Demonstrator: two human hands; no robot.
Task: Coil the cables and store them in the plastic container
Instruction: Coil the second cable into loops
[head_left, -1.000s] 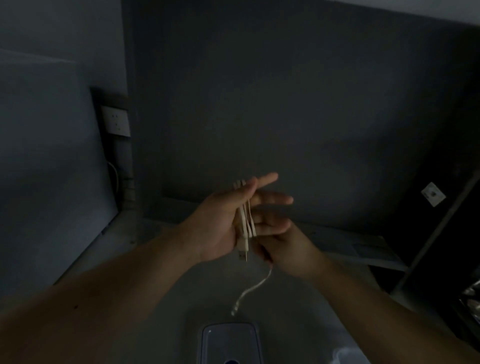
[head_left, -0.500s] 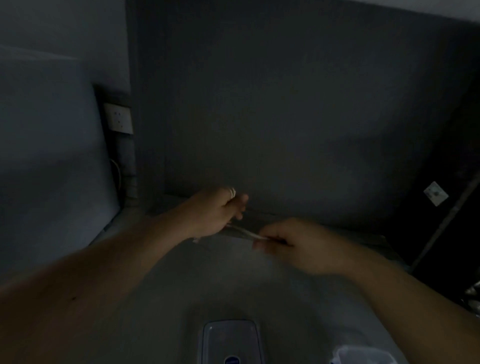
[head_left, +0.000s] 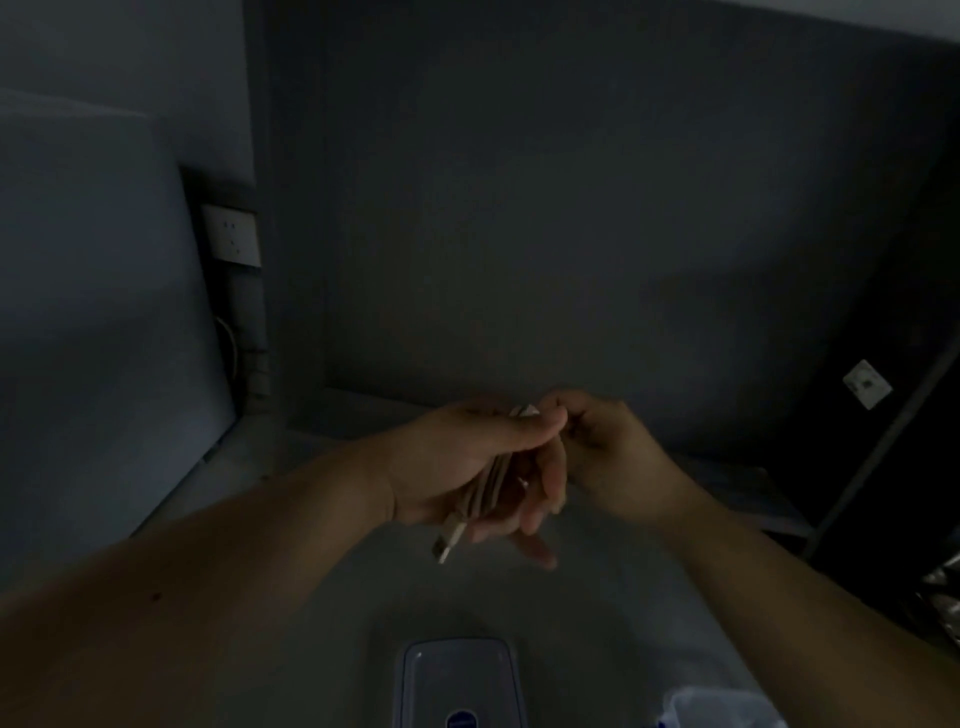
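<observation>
The left hand (head_left: 457, 462) grasps a bundled white USB cable (head_left: 485, 488) in its grip, thumb pressed across the top and fingers curled loosely beneath. The bundle's long axis runs from upper right to lower left through the palm; its looped end (head_left: 524, 411) peeks out above the thumb, and the USB plug (head_left: 448, 543) hangs out below the palm, pointing down and to the left. The right hand (head_left: 608, 452) is clenched just right of that grip, fingertips pinched at the looped end; what exactly they pinch is hidden in the dim light.

Both hands hover above the pale bench (head_left: 322, 597), with bare surface below and to the left of the grip. Directly below, near the frame's bottom edge, lies a clear container lid (head_left: 457, 680) with a blue label. Lower right of the grip, a clear plastic container (head_left: 722, 709) shows partly at the frame's edge. Beyond the grip stands a dark wall (head_left: 571, 234); far left, a wall socket (head_left: 234, 234).
</observation>
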